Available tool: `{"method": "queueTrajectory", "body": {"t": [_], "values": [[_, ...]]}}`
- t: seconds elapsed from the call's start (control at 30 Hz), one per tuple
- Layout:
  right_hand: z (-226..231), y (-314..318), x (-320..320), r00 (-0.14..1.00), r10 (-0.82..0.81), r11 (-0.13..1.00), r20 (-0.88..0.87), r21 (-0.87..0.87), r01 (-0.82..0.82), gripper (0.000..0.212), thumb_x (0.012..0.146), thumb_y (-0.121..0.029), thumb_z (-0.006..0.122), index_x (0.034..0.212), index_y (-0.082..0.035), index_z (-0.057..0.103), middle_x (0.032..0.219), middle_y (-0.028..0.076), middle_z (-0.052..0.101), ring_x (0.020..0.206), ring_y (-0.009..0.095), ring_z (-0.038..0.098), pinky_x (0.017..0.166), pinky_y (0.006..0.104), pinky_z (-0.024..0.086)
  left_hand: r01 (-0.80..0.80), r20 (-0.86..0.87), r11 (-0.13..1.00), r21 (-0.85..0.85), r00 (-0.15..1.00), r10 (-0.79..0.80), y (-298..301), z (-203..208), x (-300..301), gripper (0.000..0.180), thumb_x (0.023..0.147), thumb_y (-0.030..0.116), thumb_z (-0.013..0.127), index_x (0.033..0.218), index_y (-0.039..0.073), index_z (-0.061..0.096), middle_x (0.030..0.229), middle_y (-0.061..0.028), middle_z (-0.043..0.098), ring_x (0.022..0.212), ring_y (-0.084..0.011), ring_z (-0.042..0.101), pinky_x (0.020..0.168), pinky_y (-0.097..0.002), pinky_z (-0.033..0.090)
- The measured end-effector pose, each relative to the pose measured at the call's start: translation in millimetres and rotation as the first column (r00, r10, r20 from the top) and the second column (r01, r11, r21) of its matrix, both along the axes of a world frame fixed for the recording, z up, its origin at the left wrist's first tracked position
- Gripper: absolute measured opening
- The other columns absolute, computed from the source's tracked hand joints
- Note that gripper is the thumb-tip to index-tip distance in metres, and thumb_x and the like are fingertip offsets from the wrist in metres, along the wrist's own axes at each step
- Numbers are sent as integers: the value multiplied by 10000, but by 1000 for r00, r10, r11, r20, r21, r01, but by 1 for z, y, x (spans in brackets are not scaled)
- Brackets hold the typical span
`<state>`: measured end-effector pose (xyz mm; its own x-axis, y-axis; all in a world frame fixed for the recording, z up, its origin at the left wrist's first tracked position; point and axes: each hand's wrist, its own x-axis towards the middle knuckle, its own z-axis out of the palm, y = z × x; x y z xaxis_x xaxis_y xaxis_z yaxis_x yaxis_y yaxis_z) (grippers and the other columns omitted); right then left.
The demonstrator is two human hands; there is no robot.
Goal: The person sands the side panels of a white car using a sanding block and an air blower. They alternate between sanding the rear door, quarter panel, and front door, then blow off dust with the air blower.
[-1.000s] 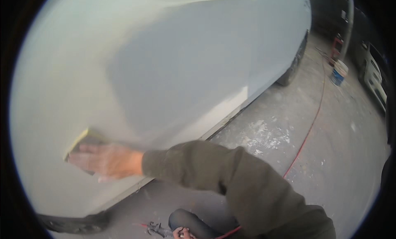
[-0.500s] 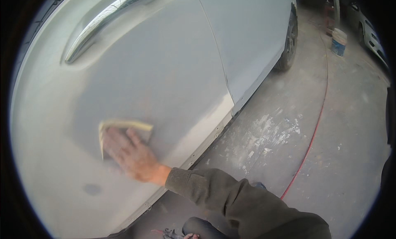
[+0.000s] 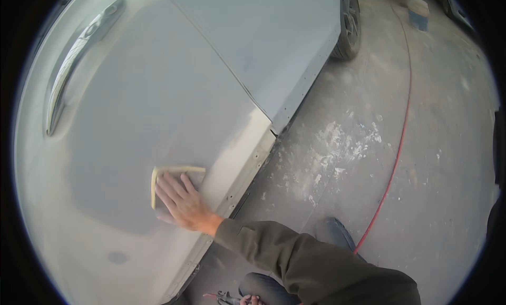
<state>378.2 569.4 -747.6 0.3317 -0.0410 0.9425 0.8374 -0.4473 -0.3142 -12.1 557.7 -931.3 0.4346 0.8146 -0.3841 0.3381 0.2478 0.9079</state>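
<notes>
My right hand [image 3: 182, 202] lies flat on a yellow sanding pad [image 3: 176, 169], pressing it against the low part of a pale grey car door [image 3: 158, 94]. The fingers point up and left, and only the pad's top and left edges show past them. A dull, darker patch surrounds the pad on the door. My olive sleeve [image 3: 295, 252] comes in from the lower right. A sliver of my left hand [image 3: 253, 300] shows at the bottom edge beside a red-handled tool [image 3: 221, 296]; its grip is hidden.
A chrome door handle [image 3: 79, 57] sits high on the left. The neighbouring body panel [image 3: 263, 36] and a wheel [image 3: 348, 20] lie beyond. A red hose [image 3: 395, 163] runs across the dusty concrete floor [image 3: 337, 147]. A bucket [image 3: 419, 12] stands far back.
My right hand has carried the pad along the door toward the panel gap. The view has swung, so the door handle and the seam now show.
</notes>
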Motion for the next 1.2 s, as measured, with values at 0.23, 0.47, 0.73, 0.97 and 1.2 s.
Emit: {"method": "queueTrajectory", "body": {"t": [0.23,0.47,0.73,0.97,1.2], "values": [[0,-144,151,929,-11,935,-369,326,141,846,957,-383,554,1522,100,148,1603,289,137,1510,403,101,1206,572,60,37,36,996,77,999,-40,22,-30,-15,225,876,33,682,1053,117,572,819,-80,653,586,-154,554,499,-270,441],[-42,-112,94,909,60,975,-413,220,36,850,929,-289,568,1527,102,108,1601,317,89,1507,442,59,1188,593,40,16,7,1000,25,1000,-16,25,-25,10,205,883,37,676,1044,123,584,818,-78,654,570,-155,547,485,-279,432],[175,-164,171,984,-116,969,139,233,81,816,902,-427,638,1453,100,346,1543,268,323,1455,403,277,1181,546,203,-13,-38,998,-69,999,11,12,-17,19,268,881,15,658,1091,154,569,835,-67,634,632,-161,541,538,-289,434],[-52,-148,124,939,-41,993,-343,94,78,851,952,-376,573,1523,95,154,1600,291,154,1505,413,123,1198,553,114,-20,-42,995,-98,999,16,4,-9,11,265,891,35,653,1111,159,570,834,-66,640,616,-156,528,527,-281,424],[60,-82,85,914,-45,902,-403,376,210,856,968,-432,525,1512,119,159,1591,316,145,1504,435,95,1200,584,61,48,-61,998,-45,997,-51,12,-7,8,249,882,43,660,1103,120,574,855,-76,642,629,-147,536,529,-276,430]]}}
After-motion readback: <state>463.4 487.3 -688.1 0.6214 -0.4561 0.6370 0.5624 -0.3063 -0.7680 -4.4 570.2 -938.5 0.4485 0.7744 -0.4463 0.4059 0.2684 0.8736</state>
